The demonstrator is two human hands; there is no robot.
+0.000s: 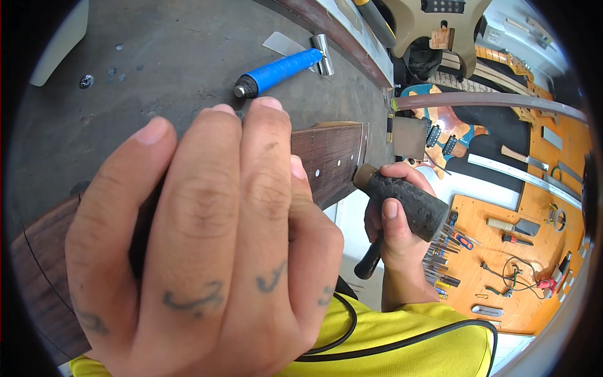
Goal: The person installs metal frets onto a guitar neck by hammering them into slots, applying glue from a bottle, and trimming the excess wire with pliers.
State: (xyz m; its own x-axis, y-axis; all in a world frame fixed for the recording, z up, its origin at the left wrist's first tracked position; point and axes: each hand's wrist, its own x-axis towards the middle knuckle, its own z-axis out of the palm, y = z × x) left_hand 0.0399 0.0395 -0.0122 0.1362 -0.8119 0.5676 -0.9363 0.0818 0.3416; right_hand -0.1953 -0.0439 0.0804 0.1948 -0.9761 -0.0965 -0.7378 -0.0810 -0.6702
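My left hand (pixel 207 220) is large and close to the camera, back showing, its fingers mostly stretched and the rightmost one bent. It covers the middle of a dark wooden fretboard (pixel 320 151) with pale dot inlays; its thumb is hidden. On the right, my right hand (pixel 405 232) grips the thick black head of a mallet (pixel 411 201). The mallet's tan face is beside the fretboard's right end, and its short black handle points down. Beyond my left fingertips lies a tool with a blue-wrapped handle (pixel 282 70) and a metal crosspiece.
Guitar bodies (pixel 440 119) and necks stand at the upper right. An orange wooden board (pixel 502 213) carries chisels, pliers, a ruler and other hand tools. A black cable (pixel 402 331) crosses the yellow shirt. The dark worktop (pixel 182 50) fills the upper left.
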